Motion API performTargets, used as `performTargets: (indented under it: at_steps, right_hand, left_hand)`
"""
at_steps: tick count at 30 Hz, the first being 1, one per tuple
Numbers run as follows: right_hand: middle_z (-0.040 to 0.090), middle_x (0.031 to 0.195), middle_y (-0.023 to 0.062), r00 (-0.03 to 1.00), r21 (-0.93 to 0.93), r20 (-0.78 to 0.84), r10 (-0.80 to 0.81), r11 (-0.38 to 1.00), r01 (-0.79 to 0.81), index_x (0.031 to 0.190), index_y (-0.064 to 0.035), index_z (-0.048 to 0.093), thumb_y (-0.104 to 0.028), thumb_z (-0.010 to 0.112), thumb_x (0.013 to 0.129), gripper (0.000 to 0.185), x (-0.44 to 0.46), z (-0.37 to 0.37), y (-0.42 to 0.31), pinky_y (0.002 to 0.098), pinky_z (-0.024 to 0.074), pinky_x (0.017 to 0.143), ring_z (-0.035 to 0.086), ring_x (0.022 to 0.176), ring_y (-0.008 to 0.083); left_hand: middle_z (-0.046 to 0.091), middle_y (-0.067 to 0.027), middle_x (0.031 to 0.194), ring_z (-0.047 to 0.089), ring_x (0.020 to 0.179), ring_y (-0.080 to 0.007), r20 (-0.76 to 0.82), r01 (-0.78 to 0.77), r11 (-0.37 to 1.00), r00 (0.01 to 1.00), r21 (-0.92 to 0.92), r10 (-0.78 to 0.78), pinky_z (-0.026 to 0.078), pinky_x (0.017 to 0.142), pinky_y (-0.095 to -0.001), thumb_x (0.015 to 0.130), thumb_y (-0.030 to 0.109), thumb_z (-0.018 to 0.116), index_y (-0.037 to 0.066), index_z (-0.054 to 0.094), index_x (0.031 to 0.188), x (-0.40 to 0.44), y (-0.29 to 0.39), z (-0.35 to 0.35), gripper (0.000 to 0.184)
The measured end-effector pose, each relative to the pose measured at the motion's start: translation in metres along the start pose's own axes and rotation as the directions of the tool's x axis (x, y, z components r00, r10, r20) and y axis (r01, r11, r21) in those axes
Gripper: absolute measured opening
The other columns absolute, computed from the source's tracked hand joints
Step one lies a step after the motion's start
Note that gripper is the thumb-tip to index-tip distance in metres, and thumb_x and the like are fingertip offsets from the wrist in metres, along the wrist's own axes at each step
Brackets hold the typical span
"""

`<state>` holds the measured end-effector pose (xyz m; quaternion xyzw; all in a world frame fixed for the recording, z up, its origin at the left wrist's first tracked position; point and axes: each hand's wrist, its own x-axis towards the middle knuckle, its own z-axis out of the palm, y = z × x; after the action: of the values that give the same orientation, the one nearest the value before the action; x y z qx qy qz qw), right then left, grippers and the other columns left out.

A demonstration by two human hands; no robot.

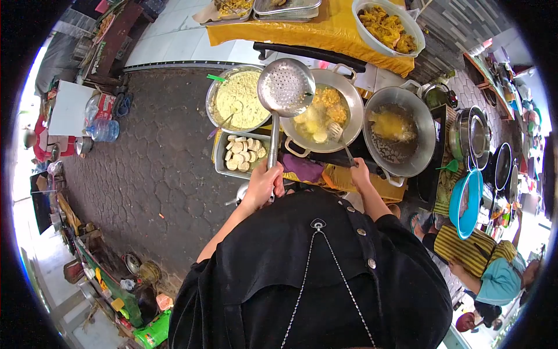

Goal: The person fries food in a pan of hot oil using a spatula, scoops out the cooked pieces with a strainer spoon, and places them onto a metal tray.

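Holding a perforated skimmer (pixel 286 87), the left hand (pixel 266 183) had its grip wrapped round the handle, the pan straight ahead, overlapping the wok (pixel 354 104) in view. The right hand (pixel 360 172) pinched a slotted turner (pixel 336 130), its head ahead-left of that grip among frying pieces (pixel 317 119). Knocking the tools together might have splashed oil gripward; tilting the skimmer could have dripped into the batter (pixel 247 96), ahead-left.
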<state>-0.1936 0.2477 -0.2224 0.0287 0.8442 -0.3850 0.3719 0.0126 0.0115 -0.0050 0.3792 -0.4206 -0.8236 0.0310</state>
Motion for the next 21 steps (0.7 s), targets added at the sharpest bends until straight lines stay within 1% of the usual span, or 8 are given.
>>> performTargets:
  at_steps: [1,3,4,6,9,13,18,21]
  right_hand:
    - [0.049,0.071,0.0115,1.000,-0.003,0.001,-0.002,1.000,0.002,0.110,-0.0100,0.046,0.000,0.046,0.076,0.035,0.000,0.001,-0.001,0.0367,0.0343,0.035,0.046,0.041,0.0223]
    - [0.045,0.069,0.0079,0.999,0.004,-0.021,-0.051,0.999,0.051,0.108,-0.0095,0.047,0.000,0.044,0.077,0.033,-0.003,0.004,-0.005,0.0314,0.0267,0.030,0.035,0.035,0.0150]
    - [0.045,0.069,0.0079,0.998,0.003,-0.020,-0.051,0.999,0.051,0.108,-0.0095,0.047,0.000,0.044,0.077,0.033,-0.005,0.003,-0.010,0.0314,0.0267,0.030,0.035,0.035,0.0150]
    - [0.046,0.066,0.0093,0.987,0.131,0.137,0.086,0.986,-0.104,0.114,-0.0079,0.044,0.000,0.043,0.081,0.034,-0.006,0.000,-0.019,0.0327,0.0316,0.036,0.042,0.042,0.0182]
    - [0.041,0.064,0.0066,0.987,0.214,0.145,0.074,0.971,-0.104,0.114,-0.0083,0.044,0.001,0.043,0.081,0.034,-0.013,0.001,-0.022,0.0317,0.0274,0.034,0.037,0.039,0.0157]
    - [0.041,0.065,0.0062,0.982,0.237,0.188,-0.010,0.971,-0.036,0.114,-0.0084,0.043,0.001,0.044,0.081,0.035,-0.031,-0.004,-0.029,0.0311,0.0282,0.034,0.038,0.040,0.0154]
    - [0.044,0.069,0.0074,0.970,-0.005,0.186,-0.158,0.987,0.161,0.113,-0.0107,0.046,-0.001,0.046,0.078,0.037,-0.036,0.003,-0.039,0.0335,0.0376,0.045,0.047,0.048,0.0183]
    - [0.047,0.072,0.0085,0.976,-0.038,0.190,-0.108,0.992,0.117,0.112,-0.0119,0.047,-0.001,0.046,0.077,0.036,-0.043,0.001,-0.053,0.0354,0.0412,0.054,0.052,0.057,0.0225]
  left_hand:
    - [0.038,-0.0034,0.050,0.039,0.036,-0.0124,-0.002,-0.002,1.000,1.000,-0.003,0.002,0.036,0.037,-0.0282,0.082,0.009,0.045,0.001,0.041,0.077,0.000,0.000,0.000,0.010]
    - [0.038,-0.0038,0.050,0.039,0.036,-0.0127,-0.012,0.002,1.000,1.000,0.008,-0.002,0.036,0.037,-0.0281,0.082,0.009,0.045,0.001,0.041,0.077,0.000,0.000,0.001,0.010]
    - [0.038,-0.0038,0.050,0.039,0.036,-0.0127,-0.012,0.001,1.000,1.000,0.006,-0.001,0.036,0.037,-0.0281,0.082,0.009,0.045,0.001,0.041,0.077,0.000,-0.001,0.001,0.010]
    - [0.039,-0.0043,0.049,0.039,0.036,-0.0130,-0.005,-0.015,1.000,1.000,0.022,0.015,0.036,0.037,-0.0282,0.082,0.009,0.045,0.001,0.041,0.077,-0.001,-0.001,0.001,0.011]
    - [0.039,-0.0045,0.048,0.039,0.036,-0.0131,-0.009,-0.019,0.999,1.000,0.025,0.020,0.036,0.037,-0.0283,0.082,0.009,0.045,0.001,0.041,0.076,-0.001,0.000,0.002,0.012]
    - [0.039,-0.0046,0.049,0.040,0.036,-0.0130,-0.004,-0.019,1.000,1.000,-0.002,0.019,0.036,0.037,-0.0281,0.083,0.009,0.045,0.001,0.040,0.074,-0.001,-0.002,0.001,0.013]
    - [0.039,-0.0044,0.050,0.041,0.037,-0.0136,0.009,0.005,1.000,1.000,-0.021,-0.004,0.037,0.038,-0.0284,0.082,0.009,0.045,0.001,0.040,0.074,0.001,-0.001,0.004,0.013]
    - [0.039,-0.0042,0.050,0.041,0.037,-0.0136,0.018,0.009,1.000,1.000,-0.010,-0.009,0.038,0.038,-0.0285,0.082,0.010,0.045,0.002,0.040,0.074,0.001,0.000,0.006,0.013]
